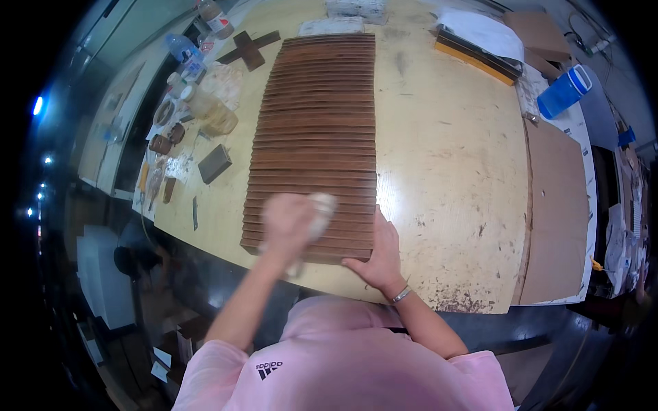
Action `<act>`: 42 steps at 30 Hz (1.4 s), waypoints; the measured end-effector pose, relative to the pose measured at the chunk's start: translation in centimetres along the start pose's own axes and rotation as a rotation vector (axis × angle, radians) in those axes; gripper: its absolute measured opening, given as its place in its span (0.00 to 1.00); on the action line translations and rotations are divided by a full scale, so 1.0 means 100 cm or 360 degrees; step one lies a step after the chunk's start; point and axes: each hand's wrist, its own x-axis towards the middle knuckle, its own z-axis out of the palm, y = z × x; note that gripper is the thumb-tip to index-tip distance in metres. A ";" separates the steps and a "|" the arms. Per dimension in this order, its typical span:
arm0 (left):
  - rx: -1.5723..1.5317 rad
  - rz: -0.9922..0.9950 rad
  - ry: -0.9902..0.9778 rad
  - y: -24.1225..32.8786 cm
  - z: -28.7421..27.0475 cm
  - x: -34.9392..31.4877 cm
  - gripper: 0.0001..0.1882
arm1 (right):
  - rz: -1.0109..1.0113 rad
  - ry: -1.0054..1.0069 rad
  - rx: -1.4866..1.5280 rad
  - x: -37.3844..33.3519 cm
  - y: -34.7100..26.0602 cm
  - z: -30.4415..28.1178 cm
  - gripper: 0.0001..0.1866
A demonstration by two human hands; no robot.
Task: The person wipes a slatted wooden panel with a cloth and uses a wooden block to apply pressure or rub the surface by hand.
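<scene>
A long, dark brown wooden panel (312, 130) with crosswise ridges lies lengthwise on the table. Over its near end is my left hand (284, 219), blurred by motion and closed around a whitish cloth (322, 212) that rests on the ridges. Part of the cloth hangs below the hand, by the panel's near edge. My right hand (381, 253) grips the near right corner, its thumb against the front edge and its fingers stretched along the right side.
The pale, stained tabletop (445, 178) surrounds the panel. To the left are a dark block (214, 164), a jar of yellowish liquid (212, 113), bottles and crossed wood pieces (250, 49). A blue bottle (564, 92) and a cardboard sheet (558, 212) lie to the right.
</scene>
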 end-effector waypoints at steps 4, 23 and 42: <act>-0.0231 0.0231 -0.0389 0.044 0.030 -0.010 0.08 | -0.0047 0.0068 -0.0043 -0.004 0.007 0.007 0.70; 0.0035 0.0245 -0.0547 0.060 0.035 -0.008 0.10 | -0.0045 0.0005 -0.0048 -0.003 0.003 0.009 0.68; 0.0252 -0.0151 -0.0130 -0.033 -0.034 -0.049 0.05 | 0.0050 -0.0021 -0.0003 0.003 -0.005 -0.002 0.68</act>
